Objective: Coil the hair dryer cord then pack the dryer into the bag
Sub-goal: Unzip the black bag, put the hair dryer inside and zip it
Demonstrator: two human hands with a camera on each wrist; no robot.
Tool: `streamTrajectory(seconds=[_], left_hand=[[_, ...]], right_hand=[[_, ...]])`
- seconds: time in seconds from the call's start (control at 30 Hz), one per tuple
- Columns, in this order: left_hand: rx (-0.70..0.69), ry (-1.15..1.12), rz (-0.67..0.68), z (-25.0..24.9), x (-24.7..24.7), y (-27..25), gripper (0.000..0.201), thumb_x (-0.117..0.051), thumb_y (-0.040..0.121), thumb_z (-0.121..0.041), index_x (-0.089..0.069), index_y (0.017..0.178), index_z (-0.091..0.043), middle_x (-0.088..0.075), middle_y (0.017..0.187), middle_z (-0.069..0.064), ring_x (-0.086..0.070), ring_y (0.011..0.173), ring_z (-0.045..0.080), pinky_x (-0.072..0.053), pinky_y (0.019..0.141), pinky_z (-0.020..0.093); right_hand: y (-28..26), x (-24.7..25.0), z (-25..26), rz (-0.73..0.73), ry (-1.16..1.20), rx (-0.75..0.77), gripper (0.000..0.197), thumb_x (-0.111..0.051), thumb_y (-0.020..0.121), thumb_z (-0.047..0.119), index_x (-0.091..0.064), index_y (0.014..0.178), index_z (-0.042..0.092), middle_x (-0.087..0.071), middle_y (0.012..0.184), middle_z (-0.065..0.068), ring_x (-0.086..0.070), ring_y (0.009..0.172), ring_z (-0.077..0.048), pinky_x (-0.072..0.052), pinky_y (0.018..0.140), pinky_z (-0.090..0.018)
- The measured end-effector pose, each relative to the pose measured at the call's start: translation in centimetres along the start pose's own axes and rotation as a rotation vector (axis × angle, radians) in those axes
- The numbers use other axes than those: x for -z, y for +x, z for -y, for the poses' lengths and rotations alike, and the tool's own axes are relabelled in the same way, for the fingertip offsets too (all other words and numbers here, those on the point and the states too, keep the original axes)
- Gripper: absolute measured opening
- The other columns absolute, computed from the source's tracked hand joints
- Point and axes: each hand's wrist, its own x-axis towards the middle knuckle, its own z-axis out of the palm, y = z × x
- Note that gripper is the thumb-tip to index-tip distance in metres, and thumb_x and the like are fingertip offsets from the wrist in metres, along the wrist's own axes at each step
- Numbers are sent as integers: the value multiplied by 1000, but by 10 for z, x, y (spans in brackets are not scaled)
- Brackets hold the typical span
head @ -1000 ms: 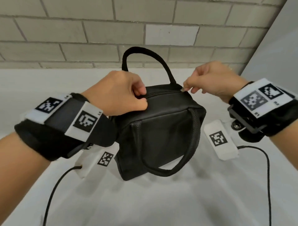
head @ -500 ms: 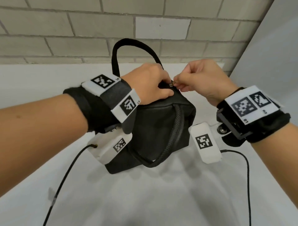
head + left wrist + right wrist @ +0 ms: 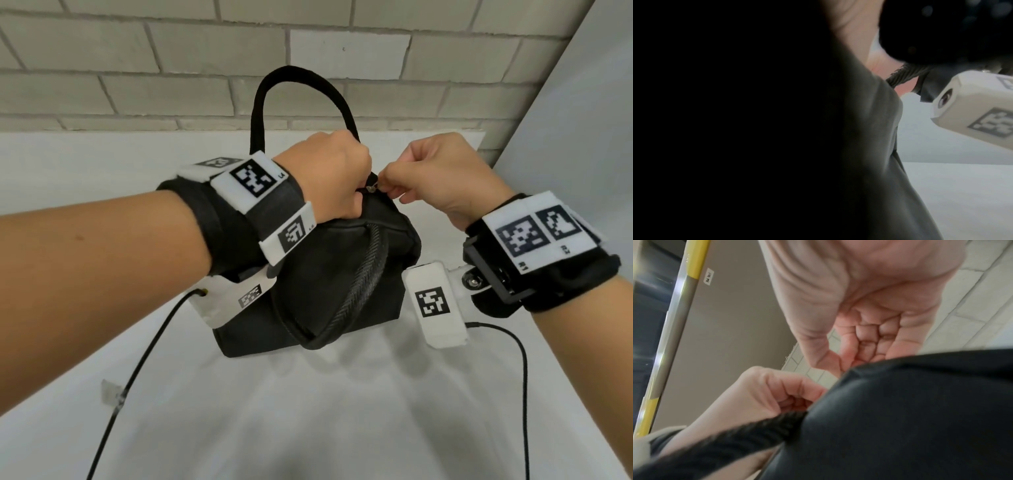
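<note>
Both my hands have met at the far end of the bag [image 3: 329, 274]: left hand [image 3: 329, 178] grips its top, right hand [image 3: 442, 174] pinches the zipper pull [image 3: 371, 188].

black bag [image 3: 329, 284] on white table [image 3: 342, 411], left hand [image 3: 329, 178] gripping its top, right hand [image 3: 442, 174] pinching zipper pull [image 3: 371, 188]

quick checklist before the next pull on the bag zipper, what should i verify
1. Right hand pinches the zipper pull: ok.
2. Left hand grips the bag top beside the pull: ok.
3. Bag sits on the white table: ok.
4. Near handle hangs down the side, off the zipper line: ok.
5. Dryer and coiled cord fully inside: cannot tell.
6. Zipper fully closed: cannot tell.
</note>
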Motion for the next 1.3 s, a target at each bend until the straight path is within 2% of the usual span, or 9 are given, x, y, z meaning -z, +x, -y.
streamTrajectory(seconds=[0.2, 0.53, 0.67, 0.8, 0.97, 1.03, 1.1, 1.2, 1.3], left_hand=[[-40, 24, -25, -3, 3, 2, 24, -48, 83, -16, -64, 87, 0, -63, 91, 18, -58, 82, 35, -49, 74, 40], [-46, 61, 6, 1, 2, -1, 22, -48, 82, -14, -65, 86, -1, -65, 91, 18, -59, 81, 34, -51, 76, 44], [-30, 30, -48, 6, 3, -6, 21, -50, 81, -15, -67, 85, -3, -67, 88, 17, -59, 82, 31, -50, 77, 42], [-40, 35, -42, 2, 5, -5, 21, -49, 81, -16, -67, 86, -5, -68, 89, 15, -59, 83, 29, -50, 77, 41], [-49, 60, -8, -1, 1, -3, 22, -48, 81, -15, -66, 86, -4, -66, 91, 15, -59, 84, 31, -50, 76, 39], [-34, -5, -2, 2, 2, -2, 21, -49, 81, -15, -67, 87, -5, -66, 94, 14, -59, 86, 29, -50, 78, 39], [-3, -105, 3, 8, 9, -3, 20, -52, 83, -16, -65, 96, -10, -66, 103, 7, -56, 86, 18, -47, 80, 28], [54, -242, -73, 22, 32, -19, 30, -56, 83, -28, -57, 113, -24, -55, 93, -17, -48, 73, -3, -35, 65, -1], [146, -467, -255, 43, 53, -53, 22, -60, 78, -39, -56, 99, -44, -53, 81, -31, -51, 74, -18, -37, 67, -5]], right_hand=[[0, 10, 2, 42, 110, -41, 26, -60, 72, 3, -52, 49, 13, -60, 39, 7, -57, 48, -5, -48, 54, -19], [-8, 27, -39, -5, 55, -230, 20, -61, 72, 4, -54, 55, 9, -61, 55, -3, -55, 52, -9, -46, 53, -19], [-16, 29, -66, -60, 155, -306, 18, -61, 75, 3, -56, 58, 8, -61, 57, -2, -54, 42, -2, -44, 45, -13], [-24, 13, -95, -117, 296, -386, 17, -58, 75, 2, -56, 59, 8, -58, 59, -6, -53, 52, -12, -42, 42, -14], [-38, -7, -124, -53, 390, -516, 13, -55, 78, 1, -58, 67, 5, -57, 65, -8, -52, 59, -17, -42, 56, -22], [-37, -2, -117, -66, 263, -437, 13, -58, 80, 7, -59, 68, 9, -62, 76, -9, -57, 67, -18, -43, 61, -23], [-40, 4, -103, -103, 79, -292, 2, -60, 83, 14, -60, 84, 12, -63, 93, -4, -58, 82, -16, -43, 66, -18], [-59, 4, -77, -148, -287, 152, 47, -64, 80, 18, -45, 122, 24, -43, 127, 9, -38, 117, -5, -29, 98, -17], [-75, -2, -53, -47, -550, 546, 65, -64, 73, 32, -34, 130, 35, -20, 145, 8, -15, 134, -8, -6, 106, -19]])
